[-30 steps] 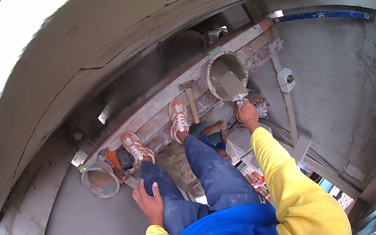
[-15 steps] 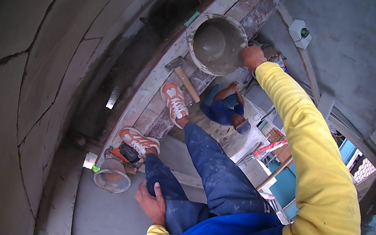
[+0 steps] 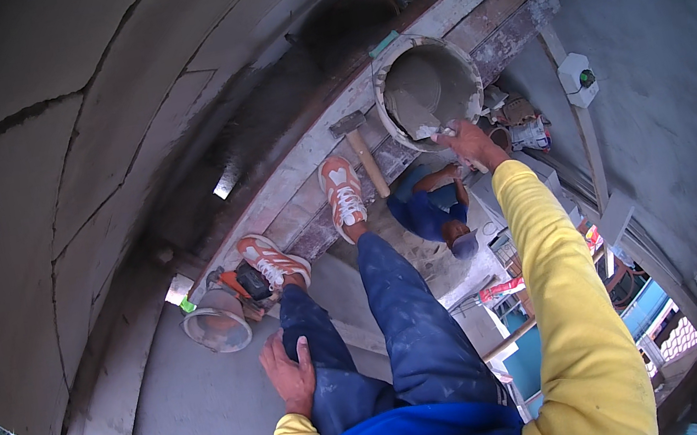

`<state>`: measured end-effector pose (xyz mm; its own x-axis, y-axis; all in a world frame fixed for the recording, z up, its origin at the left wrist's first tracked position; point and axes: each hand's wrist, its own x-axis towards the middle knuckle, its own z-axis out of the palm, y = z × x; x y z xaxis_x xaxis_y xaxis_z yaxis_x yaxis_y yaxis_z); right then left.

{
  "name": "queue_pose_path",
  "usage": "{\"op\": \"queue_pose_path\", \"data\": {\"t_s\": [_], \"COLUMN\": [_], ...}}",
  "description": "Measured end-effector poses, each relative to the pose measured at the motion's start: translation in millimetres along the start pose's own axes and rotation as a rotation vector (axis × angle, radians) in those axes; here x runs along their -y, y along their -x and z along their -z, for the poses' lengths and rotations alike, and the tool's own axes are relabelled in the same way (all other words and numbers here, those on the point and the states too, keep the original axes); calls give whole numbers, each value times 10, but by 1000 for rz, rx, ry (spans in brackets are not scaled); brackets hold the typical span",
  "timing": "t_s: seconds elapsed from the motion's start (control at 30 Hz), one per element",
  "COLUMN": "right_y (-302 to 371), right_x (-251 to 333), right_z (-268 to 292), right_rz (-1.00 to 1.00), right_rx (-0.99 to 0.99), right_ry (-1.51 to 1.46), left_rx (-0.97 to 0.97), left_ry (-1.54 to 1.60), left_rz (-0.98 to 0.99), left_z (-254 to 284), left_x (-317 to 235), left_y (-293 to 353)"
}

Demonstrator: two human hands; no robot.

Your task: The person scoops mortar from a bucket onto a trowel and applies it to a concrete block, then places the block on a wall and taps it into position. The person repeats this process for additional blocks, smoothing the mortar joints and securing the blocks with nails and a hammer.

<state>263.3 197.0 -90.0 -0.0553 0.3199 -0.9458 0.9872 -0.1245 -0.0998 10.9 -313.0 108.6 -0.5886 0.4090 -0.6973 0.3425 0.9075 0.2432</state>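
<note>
My right hand (image 3: pixel 474 146) reaches to the near rim of a round bucket (image 3: pixel 388 117) coated in grey mortar. It is closed around the handle of a trowel, whose blade (image 3: pixel 417 120) lies inside the bucket over the wet grey mix (image 3: pixel 416 82). My left hand (image 3: pixel 291 377) rests on my left knee with its fingers stretched out, holding nothing. Between the bucket and my right shoe (image 3: pixel 344 195), a hammer (image 3: pixel 366 154) with a wooden handle lies on the planks.
My feet stand on a narrow plank scaffold (image 3: pixel 297 191). A clear mortar-smeared tub (image 3: pixel 217 326) and an orange-and-black power tool (image 3: pixel 246 282) sit by my left shoe. Below, a person in blue (image 3: pixel 429 208) works. Plastered wall (image 3: pixel 666 87) rises at right.
My right hand has drawn back slightly from the bucket's inside, and the trowel blade now shows in it. The whole view has shifted slightly; my left hand stays on the knee.
</note>
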Motion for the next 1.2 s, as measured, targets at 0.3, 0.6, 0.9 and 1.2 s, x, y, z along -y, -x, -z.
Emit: {"op": "queue_pose_path", "data": {"t_s": [0.3, 0.6, 0.9, 1.2], "right_y": [535, 2821, 4759, 5884], "right_x": [-445, 975, 3315, 5276], "right_z": [-184, -331, -2102, -3259], "right_rz": [212, 574, 1123, 1663], "right_rx": [-450, -421, -36, -384], "right_ry": [-181, 140, 210, 456], "left_rx": [-100, -495, -1335, -1488], "left_ry": [50, 388, 24, -1286], "left_rz": [-19, 34, 358, 1074], "left_z": [125, 567, 2669, 3488], "left_x": [131, 656, 2157, 3471], "left_y": [-17, 332, 1677, 4695]}}
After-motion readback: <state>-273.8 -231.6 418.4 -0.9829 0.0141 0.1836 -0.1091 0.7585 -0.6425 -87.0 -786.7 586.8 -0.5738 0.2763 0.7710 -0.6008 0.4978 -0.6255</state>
